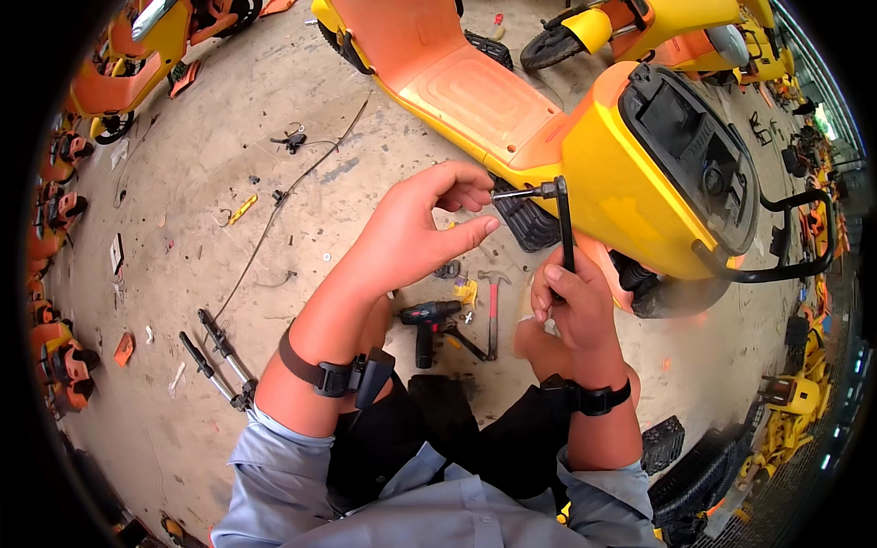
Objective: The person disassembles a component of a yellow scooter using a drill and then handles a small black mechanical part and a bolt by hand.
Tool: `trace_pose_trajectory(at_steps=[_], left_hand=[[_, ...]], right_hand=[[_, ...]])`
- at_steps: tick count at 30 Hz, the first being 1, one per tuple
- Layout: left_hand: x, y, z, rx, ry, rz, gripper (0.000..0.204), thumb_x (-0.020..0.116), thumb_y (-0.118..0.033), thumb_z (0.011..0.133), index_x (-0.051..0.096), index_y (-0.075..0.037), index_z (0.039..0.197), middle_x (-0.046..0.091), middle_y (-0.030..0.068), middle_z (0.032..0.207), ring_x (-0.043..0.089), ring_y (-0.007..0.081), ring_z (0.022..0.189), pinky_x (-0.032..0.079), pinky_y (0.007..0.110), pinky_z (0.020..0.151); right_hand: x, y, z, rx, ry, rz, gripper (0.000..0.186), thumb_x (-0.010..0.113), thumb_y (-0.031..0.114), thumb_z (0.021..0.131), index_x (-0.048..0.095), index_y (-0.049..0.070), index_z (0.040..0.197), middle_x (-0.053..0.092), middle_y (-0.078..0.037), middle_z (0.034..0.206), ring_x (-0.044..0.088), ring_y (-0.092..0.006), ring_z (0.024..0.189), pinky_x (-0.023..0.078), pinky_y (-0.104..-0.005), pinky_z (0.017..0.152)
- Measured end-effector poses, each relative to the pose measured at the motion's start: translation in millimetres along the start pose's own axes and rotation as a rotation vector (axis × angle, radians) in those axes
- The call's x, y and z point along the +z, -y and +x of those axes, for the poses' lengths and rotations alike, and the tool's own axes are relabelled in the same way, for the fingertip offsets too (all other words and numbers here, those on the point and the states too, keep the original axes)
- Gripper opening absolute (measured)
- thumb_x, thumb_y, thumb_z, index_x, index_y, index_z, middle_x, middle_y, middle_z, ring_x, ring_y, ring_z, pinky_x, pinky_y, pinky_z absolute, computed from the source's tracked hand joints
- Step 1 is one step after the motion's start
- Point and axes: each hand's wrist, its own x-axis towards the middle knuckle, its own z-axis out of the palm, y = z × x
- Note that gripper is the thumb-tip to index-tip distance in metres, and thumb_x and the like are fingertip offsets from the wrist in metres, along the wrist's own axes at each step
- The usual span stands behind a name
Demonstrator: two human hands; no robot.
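Observation:
My right hand (574, 290) is closed around the black handle of a ratchet wrench (565, 224), which stands roughly upright. From the wrench's head a silver socket extension (525, 193) points left toward my left hand (448, 205). That hand is open, its thumb apart from the half-curled fingers. Its fingertips are close to the extension's end; whether they touch it I cannot tell. Just beyond both hands lies a yellow and orange scooter body (493, 110), with a black panel (694, 155) at its right end. The wrench head overlaps its yellow side in view, so contact is unclear.
Between my knees lie a black cordless drill (426, 327) and a red-handled hammer (493, 315). Black fork-like rods (219, 356) and a long cable (301, 178) are on the concrete floor to the left. More scooters (137, 64) stand behind; black parts (703, 475) lie lower right.

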Motion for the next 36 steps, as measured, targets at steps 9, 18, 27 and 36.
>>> trace_pose_trajectory(at_steps=[9, 18, 27, 36], left_hand=[[22, -10, -2, 0.059, -0.029, -0.020, 0.041, 0.082, -0.009, 0.085, 0.066, -0.003, 0.122, 0.070, 0.0061, 0.108, 0.065, 0.0157, 0.101, 0.052, 0.032, 0.094], [40, -14, 5, 0.106, -0.037, 0.092, 0.030, 0.081, -0.011, 0.086, 0.070, -0.002, 0.113, 0.073, 0.0077, 0.104, 0.068, 0.0169, 0.097, 0.053, 0.032, 0.089], [48, -9, 14, 0.088, -0.041, 0.132, 0.018, 0.077, -0.012, 0.092, 0.072, -0.001, 0.105, 0.074, 0.0089, 0.098, 0.069, 0.0178, 0.094, 0.053, 0.032, 0.086], [67, 3, 28, -0.030, -0.064, 0.030, 0.026, 0.076, -0.005, 0.089, 0.069, 0.000, 0.114, 0.070, 0.0056, 0.092, 0.065, 0.0116, 0.085, 0.054, 0.029, 0.079]], right_hand=[[-20, 13, -28, 0.010, 0.028, 0.011, 0.017, 0.066, 0.018, 0.095, 0.056, 0.005, 0.094, 0.058, -0.003, 0.075, 0.055, -0.0123, 0.066, 0.044, -0.0280, 0.061], [-33, 11, -27, -0.013, 0.086, 0.000, 0.014, 0.065, 0.016, 0.097, 0.058, 0.004, 0.098, 0.058, -0.002, 0.073, 0.055, -0.0107, 0.065, 0.046, -0.0265, 0.060], [-37, 14, -24, 0.029, 0.045, 0.041, 0.014, 0.063, 0.016, 0.097, 0.057, 0.003, 0.097, 0.058, -0.002, 0.074, 0.055, -0.0112, 0.065, 0.047, -0.0267, 0.060], [-53, 18, -14, 0.027, 0.073, 0.022, 0.017, 0.061, 0.021, 0.101, 0.054, 0.007, 0.093, 0.057, -0.002, 0.072, 0.054, -0.0107, 0.060, 0.044, -0.0266, 0.054]])
